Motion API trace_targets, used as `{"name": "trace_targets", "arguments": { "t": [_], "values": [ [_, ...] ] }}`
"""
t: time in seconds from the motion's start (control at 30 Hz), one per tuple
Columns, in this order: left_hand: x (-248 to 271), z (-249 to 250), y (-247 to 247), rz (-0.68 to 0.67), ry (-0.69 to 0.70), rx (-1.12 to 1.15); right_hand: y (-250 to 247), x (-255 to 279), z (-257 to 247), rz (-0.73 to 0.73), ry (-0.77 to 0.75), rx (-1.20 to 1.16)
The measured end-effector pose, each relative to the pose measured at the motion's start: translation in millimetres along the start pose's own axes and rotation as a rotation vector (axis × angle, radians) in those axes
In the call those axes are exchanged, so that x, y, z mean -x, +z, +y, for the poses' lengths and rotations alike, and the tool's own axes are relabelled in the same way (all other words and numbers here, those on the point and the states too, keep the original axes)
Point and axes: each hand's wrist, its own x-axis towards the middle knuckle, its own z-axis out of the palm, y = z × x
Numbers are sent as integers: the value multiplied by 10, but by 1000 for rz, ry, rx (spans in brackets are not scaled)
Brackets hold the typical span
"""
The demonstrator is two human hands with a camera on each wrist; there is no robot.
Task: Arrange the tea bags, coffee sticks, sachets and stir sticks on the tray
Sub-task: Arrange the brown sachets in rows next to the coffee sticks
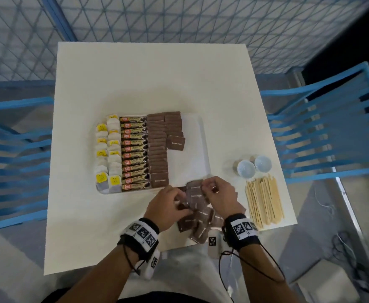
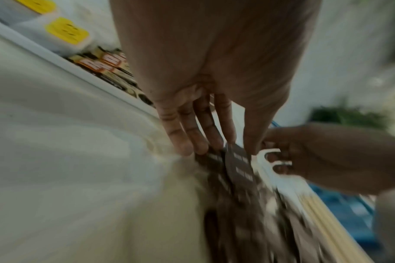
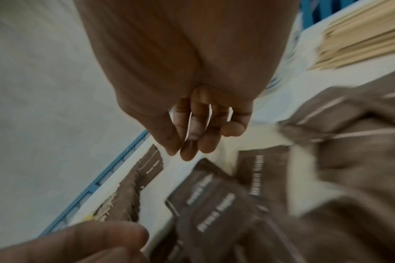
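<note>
brown sachets [image 1: 197, 212]: loose pile on bench, just off tray [image 1: 198, 136] | light, flat, slippery, floppy; pinch edges | left hand [image 1: 168, 206] grip pinching sachets | right hand [image 1: 219, 194] grip: cannot tell

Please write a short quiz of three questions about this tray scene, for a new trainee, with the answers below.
1. True or false: the stir sticks already lie on the tray.
2. Which items does the left hand hold? A) tea bags B) brown sachets C) coffee sticks
3. Fill in: the two small bowls stand on the table, just beyond the ____.

Key
1. False; they lie on the table, to the right of the tray.
2. B; its grip is on brown sachets from the loose pile, near the right hand. The tea bags and coffee sticks are in rows on the tray.
3. stir sticks
</note>
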Motion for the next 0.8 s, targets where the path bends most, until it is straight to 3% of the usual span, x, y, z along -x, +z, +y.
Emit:
{"name": "trace_targets", "arguments": {
  "t": [0.13, 0.3, 0.5, 0.63, 0.8],
  "values": [
    [122, -36, 197, 14, 39, -159, 73, 227, 185, 29, -24, 184],
    [186, -8, 337, 171, -48, -72, 229, 190, 237, 37, -18, 77],
    [190, 44, 401, 232, -145, -9, 371, 122, 162, -1, -27, 47],
    [156, 76, 480, 299, -225, 47, 233, 103, 156, -58, -15, -38],
    [129, 94, 557, 335, -285, 69, -58, 91, 248, -131, -67, 22]
  ]
}}
